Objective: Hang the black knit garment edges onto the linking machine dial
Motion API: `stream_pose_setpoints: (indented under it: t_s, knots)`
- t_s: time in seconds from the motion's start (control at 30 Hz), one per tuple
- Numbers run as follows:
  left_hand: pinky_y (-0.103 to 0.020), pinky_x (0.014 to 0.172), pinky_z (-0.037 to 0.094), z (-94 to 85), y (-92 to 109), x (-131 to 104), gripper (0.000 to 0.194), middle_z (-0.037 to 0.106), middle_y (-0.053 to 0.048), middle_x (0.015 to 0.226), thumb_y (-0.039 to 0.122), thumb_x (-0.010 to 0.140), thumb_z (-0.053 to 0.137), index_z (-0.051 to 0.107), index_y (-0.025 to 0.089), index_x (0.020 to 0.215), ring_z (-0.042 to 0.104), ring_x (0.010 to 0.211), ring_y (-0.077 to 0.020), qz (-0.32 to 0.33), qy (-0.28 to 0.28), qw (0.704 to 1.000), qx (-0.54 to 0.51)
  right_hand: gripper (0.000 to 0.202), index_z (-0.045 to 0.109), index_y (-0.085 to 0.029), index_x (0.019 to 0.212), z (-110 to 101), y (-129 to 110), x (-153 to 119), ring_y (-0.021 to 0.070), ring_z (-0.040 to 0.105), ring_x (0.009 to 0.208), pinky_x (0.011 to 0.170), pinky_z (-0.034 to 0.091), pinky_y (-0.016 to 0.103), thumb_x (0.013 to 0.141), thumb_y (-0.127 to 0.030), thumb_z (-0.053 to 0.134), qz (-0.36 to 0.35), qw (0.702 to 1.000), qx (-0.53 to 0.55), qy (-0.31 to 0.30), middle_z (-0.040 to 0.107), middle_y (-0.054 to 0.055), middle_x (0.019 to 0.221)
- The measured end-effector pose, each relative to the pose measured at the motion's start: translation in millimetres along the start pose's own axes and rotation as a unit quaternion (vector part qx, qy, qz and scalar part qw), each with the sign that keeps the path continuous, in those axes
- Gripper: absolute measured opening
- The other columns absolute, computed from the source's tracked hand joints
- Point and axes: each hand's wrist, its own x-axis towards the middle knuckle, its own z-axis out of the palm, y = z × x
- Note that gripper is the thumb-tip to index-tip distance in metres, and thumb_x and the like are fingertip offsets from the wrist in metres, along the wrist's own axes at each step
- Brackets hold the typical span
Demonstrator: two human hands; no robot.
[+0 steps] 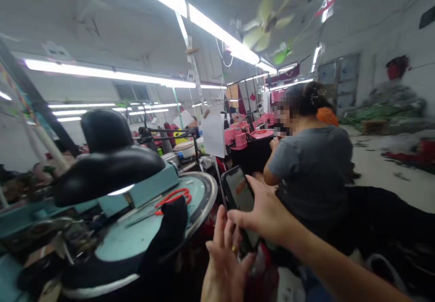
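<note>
both hands up on the phone [242,207]: the right hand [263,211] wraps its upper edge, the left hand [224,261] cups it from below, hiding the lower half. screen blurred, unreadable, just beside the teal table [142,234].

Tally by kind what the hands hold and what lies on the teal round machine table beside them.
Phone, gripped by the right hand with the left hand under it: 1
Red-handled scissors on the teal table: 1
Dark fabric draped over the table edge: 1
Black lamp above the table: 1
Total: 4
</note>
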Motion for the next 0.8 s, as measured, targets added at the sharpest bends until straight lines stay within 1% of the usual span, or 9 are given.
stream_pose_setpoints:
  t_s: [0.07,0.13,0.2,0.3,0.43,0.5,0.6,0.7,0.8]
  knots:
    - [-0.048,0.087,0.057,3.8,-32.4,5.7,0.078,0.048,-0.013,0.15,0.077,0.085,0.042,0.045,0.031,0.147,0.043,0.138,-0.0402,-0.111,-0.013,0.99,-0.081,0.078,0.051,-0.016,0.137,-7.5,22.4,-45.8,0.032,0.061,0.115,0.095,0.053,0.045,0.071,-0.047,0.08,0.003,0.998,-0.054,-0.009,0.061,0.015,0.128]
    - [-0.041,0.07,0.062,0.6,-56.8,4.4,0.079,0.058,-0.02,0.139,0.074,0.089,0.036,0.048,0.02,0.145,0.055,0.126,-0.041,-0.193,-0.022,0.973,-0.125,0.07,0.048,-0.015,0.141,-16.6,47.2,-78.1,0.0319,0.056,0.123,0.103,0.049,0.048,0.085,-0.052,0.066,-0.007,0.996,-0.09,-0.002,0.055,0.017,0.136]
    - [-0.035,0.057,0.062,-6.4,-72.4,-1.4,0.077,0.062,-0.022,0.132,0.071,0.093,0.033,0.051,0.015,0.142,0.061,0.118,-0.0397,-0.234,-0.025,0.961,-0.148,0.049,0.056,-0.019,0.135,-28.6,69.0,-97.3,0.0297,0.054,0.125,0.105,0.047,0.048,0.094,-0.047,0.055,-0.048,0.992,-0.116,0.029,0.055,0.015,0.135]
    - [-0.038,0.049,0.063,-13.2,-84.4,-12.8,0.073,0.062,-0.021,0.132,0.068,0.094,0.031,0.051,0.016,0.142,0.065,0.111,-0.0391,-0.265,-0.019,0.95,-0.163,0.032,0.062,-0.023,0.125,-42.7,87.4,-111.1,0.0264,0.051,0.127,0.105,0.046,0.044,0.097,-0.035,0.054,-0.144,0.981,-0.124,0.046,0.055,0.011,0.133]
    - [-0.039,0.046,0.062,-8.0,-93.4,-26.1,0.069,0.067,-0.021,0.124,0.065,0.094,0.037,0.051,0.017,0.141,0.072,0.09,-0.0348,-0.291,0.035,0.948,-0.122,0.038,0.06,-0.022,0.129,-38.6,88.8,-119.1,0.0327,0.036,0.138,0.112,0.036,0.053,0.094,-0.038,0.058,-0.24,0.955,-0.175,0.022,0.041,0.013,0.147]
    - [-0.039,0.046,0.062,-3.9,-97.1,-31.3,0.07,0.07,-0.021,0.116,0.065,0.094,0.038,0.05,0.016,0.142,0.073,0.077,-0.0308,-0.302,0.057,0.947,-0.094,0.044,0.059,-0.024,0.132,-31.4,86.4,-120.3,0.0364,0.03,0.141,0.113,0.031,0.058,0.093,-0.044,0.059,-0.248,0.946,-0.21,0.015,0.035,0.012,0.153]
    - [-0.038,0.046,0.062,-1.3,-99.7,-36.2,0.074,0.074,-0.02,0.1,0.066,0.094,0.037,0.046,0.013,0.145,0.072,0.066,-0.0275,-0.306,0.056,0.948,-0.069,0.047,0.059,-0.028,0.133,-27.3,82.1,-118.5,0.0379,0.032,0.141,0.114,0.026,0.062,0.091,-0.05,0.06,-0.238,0.945,-0.226,-0.003,0.039,0.01,0.153]
    - [-0.038,0.05,0.063,-1.9,-96.6,-35.5,0.072,0.074,-0.019,0.101,0.065,0.095,0.033,0.047,0.014,0.144,0.073,0.08,-0.03,-0.293,0.028,0.952,-0.083,0.043,0.06,-0.028,0.131,-39.9,72.8,-118.1,0.036,0.036,0.14,0.114,0.03,0.059,0.093,-0.048,0.055,-0.208,0.967,-0.143,0.022,0.042,0.01,0.15]
    - [-0.038,0.055,0.064,-2.4,-88.3,-29.9,0.074,0.069,-0.022,0.116,0.066,0.096,0.027,0.053,0.012,0.139,0.068,0.105,-0.0353,-0.292,-0.025,0.947,-0.13,0.04,0.061,-0.03,0.127,-62.5,55.9,-129.4,0.0317,0.049,0.131,0.106,0.045,0.05,0.097,-0.051,0.044,-0.164,0.985,0.007,0.05,0.051,0.01,0.141]
